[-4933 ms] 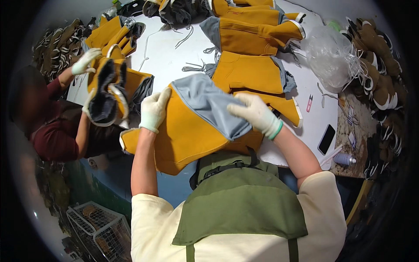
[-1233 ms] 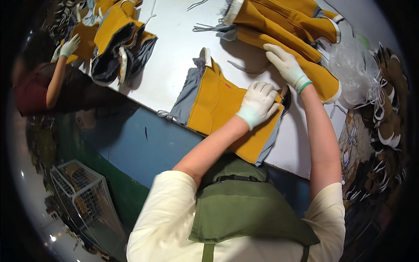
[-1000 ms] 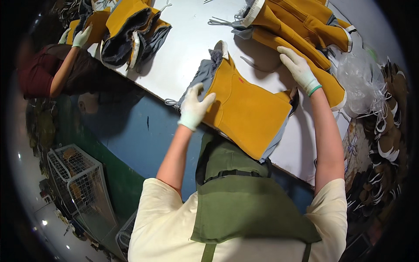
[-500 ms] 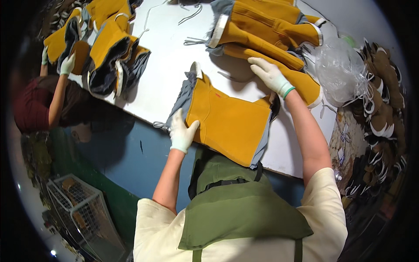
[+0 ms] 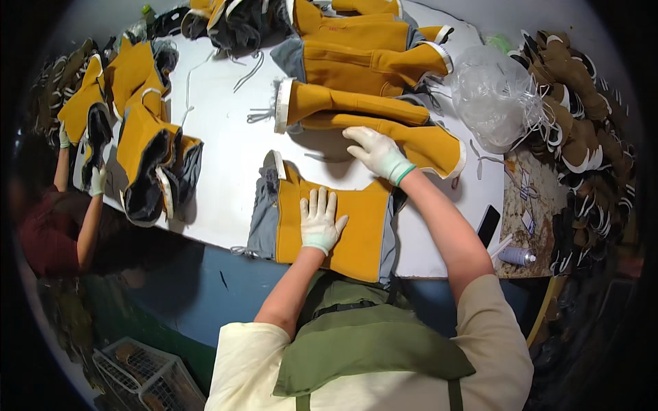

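The left hand (image 5: 320,222) is lying flat, grip spread, on the mustard piece (image 5: 360,229) at the near edge of the desk (image 5: 223,154); the right hand (image 5: 375,154), grip apart, is hovering near a folded piece (image 5: 428,145). Flattening is seemingly underway; the next move is probably calling for even pressure.

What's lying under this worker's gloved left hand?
The left hand lies flat on a yellow-and-grey piece, with the white table beneath. The patch under the palm and the piece's underside are hidden.

Table (image 5: 223,137) is white; left fingers (image 5: 321,201) touch mustard fabric (image 5: 361,226).
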`<state>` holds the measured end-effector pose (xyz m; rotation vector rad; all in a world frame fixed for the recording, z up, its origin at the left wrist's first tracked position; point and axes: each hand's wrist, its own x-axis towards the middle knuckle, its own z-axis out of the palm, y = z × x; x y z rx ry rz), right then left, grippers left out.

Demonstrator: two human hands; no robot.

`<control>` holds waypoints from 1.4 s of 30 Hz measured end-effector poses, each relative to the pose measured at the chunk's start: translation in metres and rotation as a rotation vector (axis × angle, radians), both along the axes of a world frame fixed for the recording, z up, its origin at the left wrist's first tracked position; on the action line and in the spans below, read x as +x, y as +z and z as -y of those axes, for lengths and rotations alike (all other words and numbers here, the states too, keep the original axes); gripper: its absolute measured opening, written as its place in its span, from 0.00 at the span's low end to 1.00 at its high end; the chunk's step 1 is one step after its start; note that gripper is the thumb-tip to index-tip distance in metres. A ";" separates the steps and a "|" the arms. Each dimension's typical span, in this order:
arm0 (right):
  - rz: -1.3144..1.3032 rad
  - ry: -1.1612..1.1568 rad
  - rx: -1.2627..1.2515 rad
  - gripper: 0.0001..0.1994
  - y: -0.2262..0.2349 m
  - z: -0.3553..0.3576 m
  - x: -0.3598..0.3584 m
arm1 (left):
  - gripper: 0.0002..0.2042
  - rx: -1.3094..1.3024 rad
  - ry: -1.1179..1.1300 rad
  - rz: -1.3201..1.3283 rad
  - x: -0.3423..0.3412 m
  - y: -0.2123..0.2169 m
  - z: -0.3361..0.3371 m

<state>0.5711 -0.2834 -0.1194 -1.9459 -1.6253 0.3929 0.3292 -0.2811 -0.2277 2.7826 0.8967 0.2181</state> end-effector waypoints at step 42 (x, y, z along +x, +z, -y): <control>-0.340 -0.390 -0.343 0.20 0.131 0.024 0.070 | 0.28 -1.029 0.003 0.746 0.052 0.166 -0.211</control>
